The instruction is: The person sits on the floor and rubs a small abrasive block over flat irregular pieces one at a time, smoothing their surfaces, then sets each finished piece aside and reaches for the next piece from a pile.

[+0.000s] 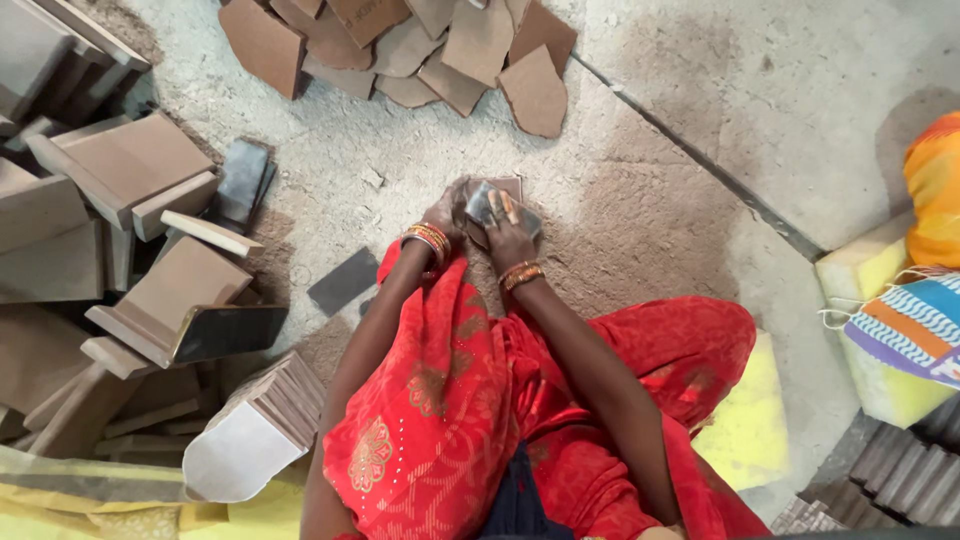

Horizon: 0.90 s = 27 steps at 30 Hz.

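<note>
Below, small dusty grey-brown block point(497, 207), both hands gripping

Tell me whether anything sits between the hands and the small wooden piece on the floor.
Nothing visible does. The right hand presses a grey sanding block onto the wooden piece, and the left hand grips its left edge. Only sawdust lies around it.

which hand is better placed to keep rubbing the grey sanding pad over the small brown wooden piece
Right. The right hand lies on top of the grey sanding pad, while the left hand grips the small brown wooden piece at its side.
</note>
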Each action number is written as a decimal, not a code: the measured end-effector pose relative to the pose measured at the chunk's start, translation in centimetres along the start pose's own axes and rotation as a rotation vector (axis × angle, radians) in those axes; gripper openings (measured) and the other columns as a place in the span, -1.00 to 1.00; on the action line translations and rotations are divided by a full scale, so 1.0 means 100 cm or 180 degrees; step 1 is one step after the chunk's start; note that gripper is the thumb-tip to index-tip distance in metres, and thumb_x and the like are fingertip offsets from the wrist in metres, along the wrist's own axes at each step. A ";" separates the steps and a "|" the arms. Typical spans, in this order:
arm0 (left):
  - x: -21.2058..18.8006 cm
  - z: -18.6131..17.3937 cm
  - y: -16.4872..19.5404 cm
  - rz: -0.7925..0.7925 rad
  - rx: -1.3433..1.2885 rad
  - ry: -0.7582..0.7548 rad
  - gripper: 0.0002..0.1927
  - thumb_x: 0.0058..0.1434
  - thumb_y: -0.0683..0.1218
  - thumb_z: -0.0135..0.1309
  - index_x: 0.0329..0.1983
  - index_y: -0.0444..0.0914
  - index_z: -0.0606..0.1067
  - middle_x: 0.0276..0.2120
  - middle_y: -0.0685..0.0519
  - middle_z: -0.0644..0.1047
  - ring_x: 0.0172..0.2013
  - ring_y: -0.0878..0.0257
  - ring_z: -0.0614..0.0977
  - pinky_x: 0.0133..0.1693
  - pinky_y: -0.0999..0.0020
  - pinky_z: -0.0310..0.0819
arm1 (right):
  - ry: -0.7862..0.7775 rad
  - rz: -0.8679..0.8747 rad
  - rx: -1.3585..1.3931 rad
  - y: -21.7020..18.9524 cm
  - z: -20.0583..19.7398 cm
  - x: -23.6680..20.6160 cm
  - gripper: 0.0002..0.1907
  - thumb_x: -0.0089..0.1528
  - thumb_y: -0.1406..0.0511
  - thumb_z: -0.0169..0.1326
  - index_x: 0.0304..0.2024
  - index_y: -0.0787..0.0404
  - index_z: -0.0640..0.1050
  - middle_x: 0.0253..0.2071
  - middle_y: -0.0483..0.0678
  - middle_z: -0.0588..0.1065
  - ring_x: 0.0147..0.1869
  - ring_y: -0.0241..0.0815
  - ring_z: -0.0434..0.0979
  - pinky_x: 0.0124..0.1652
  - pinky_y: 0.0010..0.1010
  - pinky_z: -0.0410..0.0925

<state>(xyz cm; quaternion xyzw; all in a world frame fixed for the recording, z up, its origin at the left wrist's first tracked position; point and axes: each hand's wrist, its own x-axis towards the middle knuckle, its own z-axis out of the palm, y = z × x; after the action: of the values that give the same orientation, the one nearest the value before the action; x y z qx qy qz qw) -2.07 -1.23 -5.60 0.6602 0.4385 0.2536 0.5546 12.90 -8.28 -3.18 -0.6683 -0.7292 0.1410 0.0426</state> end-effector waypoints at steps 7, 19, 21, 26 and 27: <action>-0.023 0.011 0.004 -0.0487 0.0465 0.0539 0.63 -0.29 0.08 0.63 0.51 -0.28 -0.39 0.38 -0.40 0.22 0.27 -0.18 0.45 0.26 0.22 0.40 | -0.0236 -0.0014 0.0267 -0.005 -0.013 0.000 -0.41 0.29 0.50 -0.16 0.38 0.15 0.41 0.53 0.09 0.15 0.47 0.14 0.21 0.03 -0.08 0.44; -0.019 0.032 0.003 -0.1914 0.1046 0.0355 0.45 -0.03 0.23 0.35 0.53 -0.16 -0.51 0.08 -0.38 0.53 -0.09 -0.24 0.66 -0.11 -0.02 0.61 | -0.0818 0.0111 -0.0426 -0.001 0.003 0.004 -0.66 0.49 0.29 -0.19 0.21 0.04 0.54 0.32 0.05 0.42 0.48 0.03 0.41 0.69 -0.02 -0.04; -0.018 0.032 0.003 -0.1730 0.1128 0.0547 0.43 -0.03 0.27 0.40 0.51 -0.16 -0.44 0.00 -0.41 0.55 -0.10 -0.27 0.64 -0.12 -0.04 0.58 | -0.0714 -0.0018 -0.0514 0.002 -0.002 0.011 -0.68 0.47 0.28 -0.18 0.14 0.05 0.57 0.24 0.05 0.45 0.49 0.04 0.40 0.66 -0.01 -0.03; -0.009 0.029 0.004 -0.2059 0.1334 0.0584 0.38 -0.05 0.31 0.32 0.60 -0.08 -0.33 -0.14 -0.29 0.65 -0.15 -0.19 0.70 -0.16 -0.04 0.63 | 0.1095 -0.0923 -0.0373 0.007 -0.005 0.003 -0.58 0.29 0.35 -0.12 0.16 0.18 0.58 0.41 0.17 0.36 0.42 0.17 0.41 0.48 -0.08 -0.04; -0.007 0.028 0.005 -0.2143 0.1358 0.0554 0.39 -0.06 0.32 0.34 0.59 -0.09 -0.33 -0.15 -0.29 0.64 -0.16 -0.19 0.70 -0.17 -0.05 0.63 | 0.0900 -0.0832 -0.0220 0.007 -0.003 0.001 -0.59 0.31 0.36 -0.12 0.17 0.20 0.57 0.42 0.19 0.35 0.41 0.15 0.40 0.49 -0.09 -0.04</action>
<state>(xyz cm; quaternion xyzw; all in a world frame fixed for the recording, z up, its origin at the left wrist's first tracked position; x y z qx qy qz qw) 0.04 -3.24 -5.73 0.5560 0.7183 0.0161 0.4180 13.62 -8.05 -3.12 -0.5821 -0.8009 0.0139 0.1396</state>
